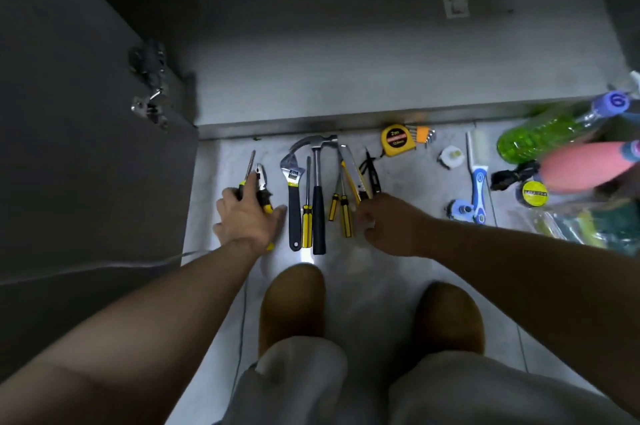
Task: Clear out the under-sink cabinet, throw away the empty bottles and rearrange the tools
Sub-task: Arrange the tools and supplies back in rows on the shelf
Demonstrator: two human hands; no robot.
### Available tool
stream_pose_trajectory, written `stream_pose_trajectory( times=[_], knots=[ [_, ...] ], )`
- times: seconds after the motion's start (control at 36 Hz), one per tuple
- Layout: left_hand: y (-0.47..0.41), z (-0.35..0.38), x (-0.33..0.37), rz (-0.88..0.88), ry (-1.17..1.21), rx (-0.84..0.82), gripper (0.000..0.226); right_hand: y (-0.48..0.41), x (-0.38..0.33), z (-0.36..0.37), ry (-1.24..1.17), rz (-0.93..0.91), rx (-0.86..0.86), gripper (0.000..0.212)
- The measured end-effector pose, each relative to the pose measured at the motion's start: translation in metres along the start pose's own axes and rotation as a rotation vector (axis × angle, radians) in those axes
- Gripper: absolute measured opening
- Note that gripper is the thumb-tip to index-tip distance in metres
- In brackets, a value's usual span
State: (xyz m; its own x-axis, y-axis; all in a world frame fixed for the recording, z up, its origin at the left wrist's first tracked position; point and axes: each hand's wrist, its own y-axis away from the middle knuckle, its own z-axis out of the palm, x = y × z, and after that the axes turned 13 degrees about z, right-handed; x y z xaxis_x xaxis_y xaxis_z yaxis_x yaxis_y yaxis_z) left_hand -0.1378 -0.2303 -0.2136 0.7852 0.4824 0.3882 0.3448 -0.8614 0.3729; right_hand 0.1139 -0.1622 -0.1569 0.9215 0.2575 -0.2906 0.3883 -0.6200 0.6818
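Note:
Tools lie in a row on the floor before the open cabinet (pixel 346 78). My left hand (pixel 247 216) grips the handle of a screwdriver (pixel 250 168) and rests over the pliers (pixel 264 190). To the right lie an adjustable wrench (pixel 292 192), a yellow screwdriver (pixel 307 213), a hammer (pixel 318 189) and two small screwdrivers (pixel 341 209). My right hand (pixel 386 223), fingers curled, sits at the near end of the utility knife (pixel 353 175) and a black tool (pixel 372 175); whether it holds either is unclear.
A yellow tape measure (pixel 397 141) and hex keys (pixel 423 134) lie by the cabinet sill. At right are a blue brush (pixel 479 185), a green bottle (pixel 540 137), a pink bottle (pixel 585 164), tape roll (pixel 534 194) and sponges (pixel 595 227). The cabinet door (pixel 86 147) stands open at left.

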Motion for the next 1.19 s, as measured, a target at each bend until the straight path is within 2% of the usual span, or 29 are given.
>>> stream_pose_trajectory(
  times=[0.11,0.22,0.36,0.44,0.61,0.67,0.72,0.81,0.89,1.03,1.08,1.14,1.17,1.19],
  knots=[
    [0.013,0.005,0.007,0.009,-0.015,-0.047,0.094,0.015,-0.003,0.026,-0.073,0.051,-0.035,0.030],
    [0.019,0.012,0.024,0.084,-0.054,-0.112,0.093,0.020,0.001,0.034,-0.149,0.088,-0.019,0.033],
    [0.017,0.015,0.040,0.167,-0.027,-0.173,0.095,0.017,-0.002,0.036,-0.231,0.217,-0.019,0.028],
    [0.014,0.018,0.047,0.239,-0.007,-0.217,0.096,0.009,-0.005,0.035,-0.243,0.284,-0.026,0.033],
    [0.005,0.030,0.057,0.348,0.045,-0.245,0.094,-0.006,-0.010,0.037,-0.225,0.466,0.168,0.017],
    [0.002,0.033,0.060,0.378,0.053,-0.240,0.087,-0.009,-0.012,0.039,-0.203,0.532,0.260,0.020],
    [-0.001,0.033,0.063,0.402,0.062,-0.232,0.077,-0.012,-0.011,0.042,-0.190,0.596,0.281,0.024],
    [-0.009,0.031,0.069,0.419,0.070,-0.237,0.062,-0.014,-0.001,0.040,-0.177,0.653,0.214,0.018],
    [-0.016,0.027,0.074,0.418,0.051,-0.278,0.060,-0.015,0.004,0.030,-0.211,0.645,0.124,0.008],
    [-0.019,0.013,0.085,0.358,-0.015,-0.410,0.064,-0.008,0.003,0.000,-0.265,0.582,-0.017,0.022],
    [-0.018,0.001,0.097,0.345,-0.056,-0.506,0.055,-0.002,0.004,-0.016,-0.372,0.562,-0.059,0.027],
    [-0.014,-0.015,0.115,0.355,-0.099,-0.597,0.025,0.006,0.002,-0.031,-0.548,0.541,-0.100,0.023],
    [-0.011,-0.025,0.126,0.347,-0.098,-0.630,0.019,0.012,0.001,-0.037,-0.641,0.532,-0.118,0.019],
    [-0.008,-0.035,0.138,0.339,-0.092,-0.658,0.023,0.020,-0.001,-0.044,-0.724,0.524,-0.136,0.015]
  ],
)
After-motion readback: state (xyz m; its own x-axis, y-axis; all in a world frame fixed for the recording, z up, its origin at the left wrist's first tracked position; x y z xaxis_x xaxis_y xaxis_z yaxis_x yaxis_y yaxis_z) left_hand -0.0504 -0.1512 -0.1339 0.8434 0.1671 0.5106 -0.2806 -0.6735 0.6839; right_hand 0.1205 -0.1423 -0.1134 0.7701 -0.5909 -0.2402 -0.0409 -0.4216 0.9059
